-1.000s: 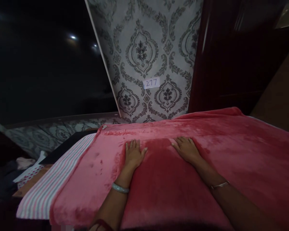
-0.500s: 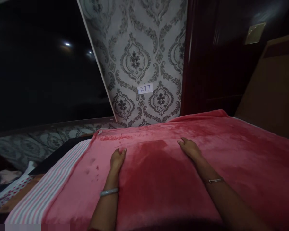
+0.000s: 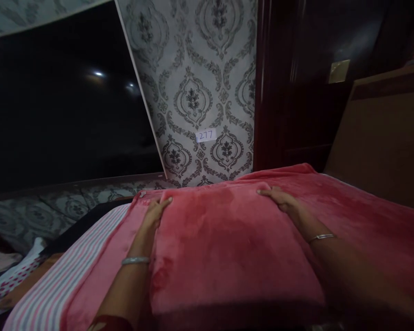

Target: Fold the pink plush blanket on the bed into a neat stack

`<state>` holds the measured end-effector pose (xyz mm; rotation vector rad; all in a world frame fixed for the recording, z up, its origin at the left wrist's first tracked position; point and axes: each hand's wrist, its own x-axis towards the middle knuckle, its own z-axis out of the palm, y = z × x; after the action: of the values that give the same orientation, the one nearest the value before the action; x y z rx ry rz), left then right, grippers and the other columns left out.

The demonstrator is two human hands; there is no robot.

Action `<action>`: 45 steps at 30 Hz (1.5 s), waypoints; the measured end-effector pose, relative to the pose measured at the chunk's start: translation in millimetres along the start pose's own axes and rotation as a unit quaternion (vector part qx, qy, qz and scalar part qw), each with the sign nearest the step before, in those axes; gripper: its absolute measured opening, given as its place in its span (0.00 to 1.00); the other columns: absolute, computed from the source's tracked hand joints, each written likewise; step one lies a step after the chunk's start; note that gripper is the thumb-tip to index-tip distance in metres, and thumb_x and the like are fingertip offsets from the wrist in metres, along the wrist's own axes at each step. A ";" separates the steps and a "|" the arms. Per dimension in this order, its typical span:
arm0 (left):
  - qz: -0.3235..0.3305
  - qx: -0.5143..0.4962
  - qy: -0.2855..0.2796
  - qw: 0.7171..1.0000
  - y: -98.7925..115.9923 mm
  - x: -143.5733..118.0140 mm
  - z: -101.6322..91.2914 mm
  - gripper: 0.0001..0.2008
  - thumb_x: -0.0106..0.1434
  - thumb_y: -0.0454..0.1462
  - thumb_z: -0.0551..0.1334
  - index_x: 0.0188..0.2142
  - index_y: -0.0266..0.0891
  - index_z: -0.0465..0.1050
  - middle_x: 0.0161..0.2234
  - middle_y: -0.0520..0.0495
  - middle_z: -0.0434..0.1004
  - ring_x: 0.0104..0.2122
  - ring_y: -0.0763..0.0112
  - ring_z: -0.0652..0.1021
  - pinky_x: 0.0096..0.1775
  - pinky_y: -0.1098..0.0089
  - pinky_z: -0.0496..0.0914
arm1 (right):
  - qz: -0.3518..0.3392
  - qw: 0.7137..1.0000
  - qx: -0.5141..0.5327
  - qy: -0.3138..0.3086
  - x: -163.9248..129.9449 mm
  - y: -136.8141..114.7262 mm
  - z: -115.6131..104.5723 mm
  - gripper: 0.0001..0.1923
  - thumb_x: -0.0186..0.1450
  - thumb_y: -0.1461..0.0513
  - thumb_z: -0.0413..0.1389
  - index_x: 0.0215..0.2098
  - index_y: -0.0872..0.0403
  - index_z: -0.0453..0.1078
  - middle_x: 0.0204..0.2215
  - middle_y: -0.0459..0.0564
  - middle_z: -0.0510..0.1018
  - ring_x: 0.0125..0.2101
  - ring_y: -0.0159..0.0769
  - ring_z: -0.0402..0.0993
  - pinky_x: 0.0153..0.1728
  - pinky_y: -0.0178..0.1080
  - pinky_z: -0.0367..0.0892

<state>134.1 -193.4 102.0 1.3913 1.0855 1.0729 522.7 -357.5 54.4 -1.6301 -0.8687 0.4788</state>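
Note:
A pink fleece blanket (image 3: 359,220) covers the bed in front of me. Its middle now stands up as a thick, pillow-shaped bulk (image 3: 227,248) with a clear front edge. My left hand (image 3: 157,210) grips the bulk's far left corner, fingers curled over the top. A silver bangle sits on that wrist. My right hand (image 3: 281,200) holds the far right corner, fingers bent over the edge, a thin bracelet on the wrist. What lies under the fleece is hidden.
A pink-and-white striped sheet (image 3: 51,289) shows at the bed's left edge, with loose clothes (image 3: 7,273) beyond it. Patterned wallpaper carries a label reading 277 (image 3: 206,135). A dark glossy panel (image 3: 55,119) stands on the left, a dark wooden door (image 3: 296,92) and a brown headboard (image 3: 382,138) on the right.
My hands lay flat near the middle of the fleece, then slid apart. Now they hold the far corners of a bulk that has risen from the bed.

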 end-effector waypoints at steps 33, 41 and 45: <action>0.094 0.355 0.026 0.930 -100.8 -122.3 -45.3 0.23 0.54 0.59 0.56 0.31 0.42 0.69 0.22 0.52 0.72 0.22 0.67 0.69 0.28 0.67 0.65 | -0.024 0.979 -0.198 0.034 -164.4 77.6 -31.4 0.26 0.59 0.39 0.50 0.31 0.52 0.72 0.27 0.49 0.77 0.30 0.43 0.73 0.33 0.42 0.68; 0.113 0.247 0.083 0.959 -124.1 -105.5 -42.7 0.24 0.49 0.58 0.60 0.35 0.43 0.68 0.34 0.47 0.76 0.35 0.62 0.76 0.38 0.65 0.70 | -0.078 0.976 -0.180 0.095 -160.0 96.9 -26.6 0.23 0.61 0.42 0.49 0.24 0.51 0.64 0.18 0.44 0.67 0.22 0.35 0.65 0.25 0.37 0.60; 0.089 0.275 0.060 0.956 -128.9 -101.2 -53.6 0.26 0.49 0.60 0.60 0.35 0.42 0.69 0.28 0.50 0.74 0.29 0.65 0.74 0.33 0.66 0.70 | -0.082 0.981 -0.169 0.057 -160.3 106.0 -35.7 0.22 0.62 0.42 0.50 0.25 0.51 0.64 0.19 0.44 0.68 0.22 0.35 0.66 0.25 0.37 0.63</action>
<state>53.6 -273.6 -27.6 1.9109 1.4405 1.0353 475.3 -507.6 -61.4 -1.8530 -1.0277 0.1232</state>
